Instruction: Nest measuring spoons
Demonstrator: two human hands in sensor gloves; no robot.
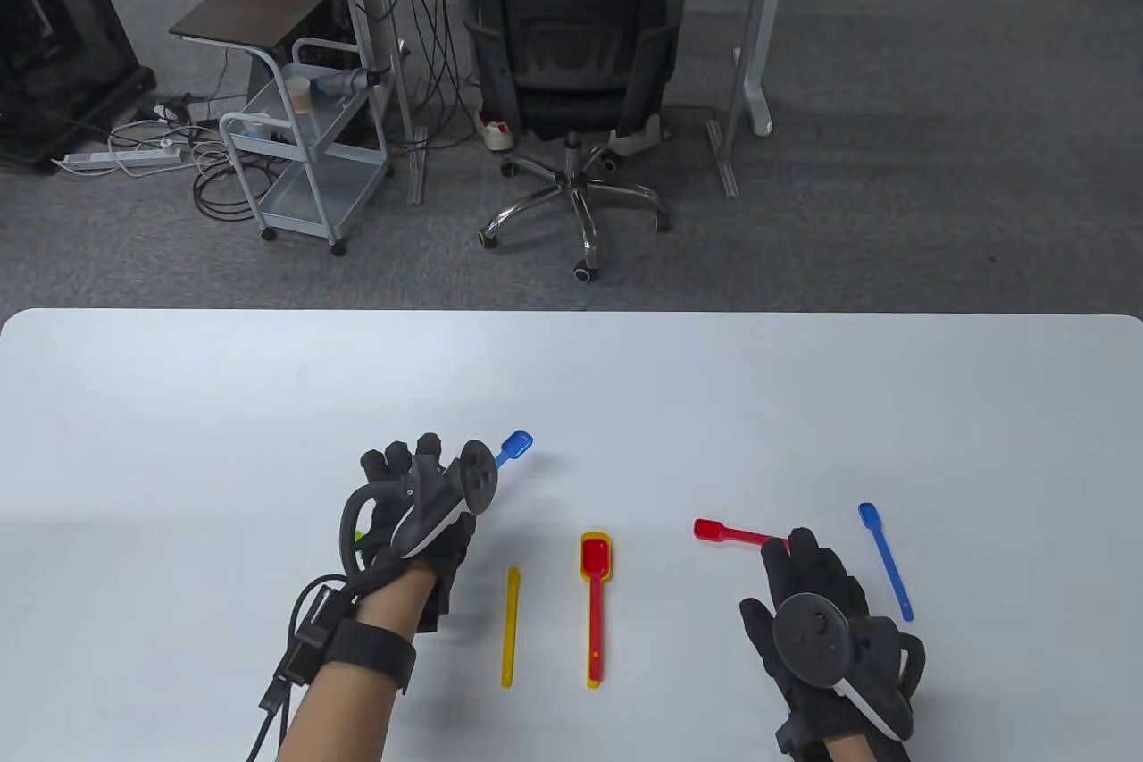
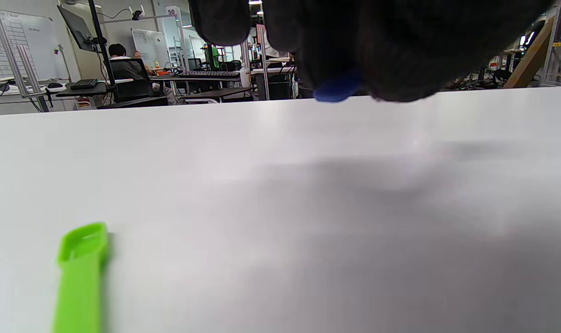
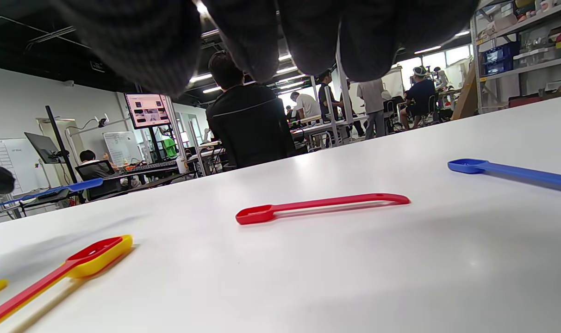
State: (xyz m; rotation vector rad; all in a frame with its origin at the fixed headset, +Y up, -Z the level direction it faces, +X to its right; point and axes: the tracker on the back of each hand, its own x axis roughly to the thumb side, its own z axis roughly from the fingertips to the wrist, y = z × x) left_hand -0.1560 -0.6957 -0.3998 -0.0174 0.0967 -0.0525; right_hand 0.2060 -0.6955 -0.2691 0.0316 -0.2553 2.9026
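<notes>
**Spoons half gathered, one in hand**

Furthest left I saw a green spoon (image 2: 80, 277) lying flat on the table (image 1: 179, 405), mostly hidden under my left hand (image 1: 420, 498). That hand was curled round a blue spoon (image 1: 513, 447), bowl poking out beyond the fingers. Next came a thin yellow spoon (image 1: 510, 626), then a red spoon nested in a larger yellow one (image 1: 595, 606). A small red spoon (image 1: 728, 532) lay just ahead of my right hand (image 1: 826, 619), whose fingers hung relaxed, holding nothing. A second blue spoon (image 1: 886, 560) sat beside it. They looked like light, stiff, slick plastic; I judged the handle's middle the best place to pinch
</notes>
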